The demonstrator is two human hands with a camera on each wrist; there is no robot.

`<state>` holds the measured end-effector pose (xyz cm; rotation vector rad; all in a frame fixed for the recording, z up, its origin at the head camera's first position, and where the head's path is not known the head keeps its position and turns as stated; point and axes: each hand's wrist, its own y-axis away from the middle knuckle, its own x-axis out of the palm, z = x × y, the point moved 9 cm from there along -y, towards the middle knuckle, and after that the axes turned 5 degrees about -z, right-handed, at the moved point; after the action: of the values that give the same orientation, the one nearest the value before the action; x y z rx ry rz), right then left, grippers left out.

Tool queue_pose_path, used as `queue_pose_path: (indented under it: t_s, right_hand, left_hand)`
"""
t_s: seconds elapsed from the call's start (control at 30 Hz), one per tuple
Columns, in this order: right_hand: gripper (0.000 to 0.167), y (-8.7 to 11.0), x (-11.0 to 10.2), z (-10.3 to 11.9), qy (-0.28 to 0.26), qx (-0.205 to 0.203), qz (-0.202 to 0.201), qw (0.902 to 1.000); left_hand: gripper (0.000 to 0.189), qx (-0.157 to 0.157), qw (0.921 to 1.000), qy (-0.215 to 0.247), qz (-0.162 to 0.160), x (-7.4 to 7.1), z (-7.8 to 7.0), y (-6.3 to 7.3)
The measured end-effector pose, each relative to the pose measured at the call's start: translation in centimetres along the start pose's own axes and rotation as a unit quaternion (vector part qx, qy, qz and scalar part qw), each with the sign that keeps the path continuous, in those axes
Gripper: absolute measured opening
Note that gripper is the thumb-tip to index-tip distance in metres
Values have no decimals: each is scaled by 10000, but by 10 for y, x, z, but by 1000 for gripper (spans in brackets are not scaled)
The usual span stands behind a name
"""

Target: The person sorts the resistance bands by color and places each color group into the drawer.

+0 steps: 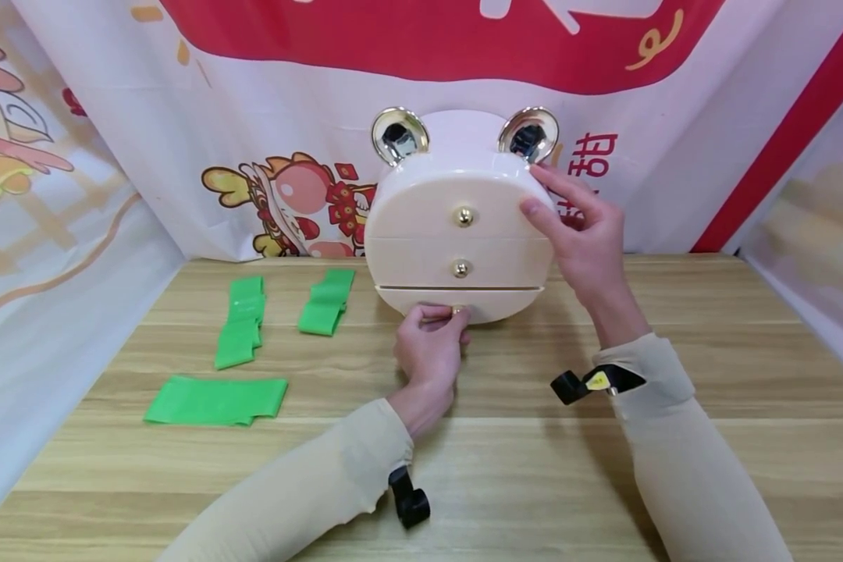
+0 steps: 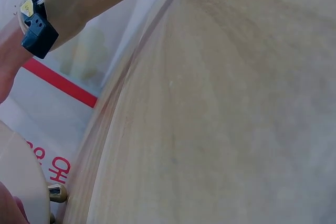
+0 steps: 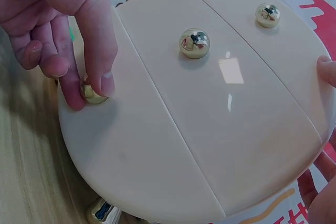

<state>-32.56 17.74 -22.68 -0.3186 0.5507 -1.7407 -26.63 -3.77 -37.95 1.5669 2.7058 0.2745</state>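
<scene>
A round cream drawer box [image 1: 421,195] with two gold ear-like discs stands upright at the back of the table. Three drawer fronts, each with a gold knob, make up its face. My left hand [image 1: 432,351] pinches the lowest knob [image 3: 94,95] between thumb and fingers. A thin dark gap runs along the top edge of that bottom drawer [image 1: 502,303]. My right hand [image 1: 590,242] grips the box's upper right side, thumb on the front face and fingers toward the edge below the right ear. Only a slice of the box shows in the left wrist view.
Three folded green strips [image 1: 214,400] lie on the wooden table [image 1: 716,359], left of the box. A printed white and red cloth [image 1: 309,101] hangs close behind it. Black wrist cameras [image 1: 410,503] are strapped over both sleeves.
</scene>
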Motion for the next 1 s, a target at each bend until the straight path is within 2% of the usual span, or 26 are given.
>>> queue_pose_path:
  t_s: [0.17, 0.4, 0.77, 1.0]
  right_hand:
    - [39, 0, 0, 0, 27, -40, -27, 10000]
    - [38, -1, 0, 1, -48, -27, -64, 10000]
    - [39, 0, 0, 1, 25, -36, -38, 10000]
    - [40, 1, 0, 0, 1, 12, -20, 10000]
  left_hand:
    - [22, -126, 9999, -24, 64, -3, 1, 3]
    - [20, -25, 9997, -74, 243, -7, 2, 9]
    - [21, -67, 9986, -389, 352, -19, 5, 22]
    - [21, -120, 9980, -274, 565, -23, 8, 32]
